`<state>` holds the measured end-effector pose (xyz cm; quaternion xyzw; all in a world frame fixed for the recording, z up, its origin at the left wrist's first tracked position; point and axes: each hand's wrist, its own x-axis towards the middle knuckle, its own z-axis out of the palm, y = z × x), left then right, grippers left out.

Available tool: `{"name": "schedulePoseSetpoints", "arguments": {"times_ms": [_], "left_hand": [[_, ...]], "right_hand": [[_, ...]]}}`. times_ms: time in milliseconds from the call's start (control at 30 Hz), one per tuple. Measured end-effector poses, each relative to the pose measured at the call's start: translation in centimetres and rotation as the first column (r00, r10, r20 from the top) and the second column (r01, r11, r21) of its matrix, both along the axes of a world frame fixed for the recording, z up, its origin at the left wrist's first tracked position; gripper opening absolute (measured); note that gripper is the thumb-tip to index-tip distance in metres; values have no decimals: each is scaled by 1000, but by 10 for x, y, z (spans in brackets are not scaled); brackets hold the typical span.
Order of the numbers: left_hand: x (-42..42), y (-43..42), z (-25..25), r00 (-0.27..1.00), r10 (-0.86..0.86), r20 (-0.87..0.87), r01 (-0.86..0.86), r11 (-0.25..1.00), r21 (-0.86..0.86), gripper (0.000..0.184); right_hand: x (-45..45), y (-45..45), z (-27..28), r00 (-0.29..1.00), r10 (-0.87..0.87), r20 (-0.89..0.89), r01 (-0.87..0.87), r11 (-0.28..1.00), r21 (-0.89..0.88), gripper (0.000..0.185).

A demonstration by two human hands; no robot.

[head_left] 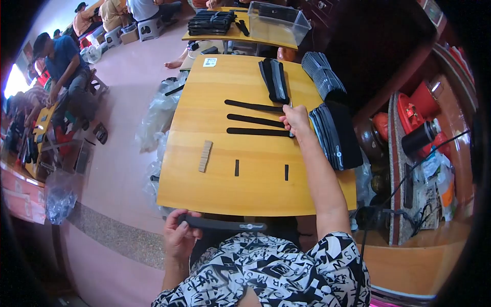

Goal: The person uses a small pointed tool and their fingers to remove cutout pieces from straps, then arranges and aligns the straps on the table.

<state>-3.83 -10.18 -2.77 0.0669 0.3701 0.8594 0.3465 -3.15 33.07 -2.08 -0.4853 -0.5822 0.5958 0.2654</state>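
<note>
My left hand (180, 236) is closed on one end of a black strap (225, 223) with a small pale logo, held in front of the table's near edge. My right hand (296, 118) reaches over the yellow table (204, 189), its fingers closed at the right ends of three black strips (253, 120) lying side by side. Whether it grips a strip or a thin metallic piece by the fingers cannot be made out. Nearer me lie a brown ridged strip (205, 156) and two short black pieces, one left (237, 168) and one right (286, 172).
Bundled black straps (274, 82) lie beyond my right hand, with more stacks (335, 135) at the right edge. A second table holds a clear bin (279, 23). Plastic bags (163, 110) hang at left. A person (66, 66) sits far left; shelves stand right.
</note>
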Motion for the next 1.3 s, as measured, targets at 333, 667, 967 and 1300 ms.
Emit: {"name": "schedulePoseSetpoints", "arguments": {"times_ms": [333, 667, 967, 1300], "left_hand": [[25, 30, -2, 969, -240, 57, 237, 970, 50, 38], [39, 38, -10, 925, -343, 166, 324, 937, 129, 36], [49, 35, -19, 959, -278, 61, 270, 957, 106, 37], [54, 37, -22, 966, -256, -32, 257, 964, 62, 35]], "right_hand": [[82, -108, 44, 911, 397, -108, -355, 891, 285, 18], [149, -250, 45, 627, 776, 74, -770, 601, 217, 38], [158, -268, 46, 593, 800, 91, -784, 547, 293, 45], [159, -272, 43, 564, 810, 163, -815, 514, 268, 52]]}}
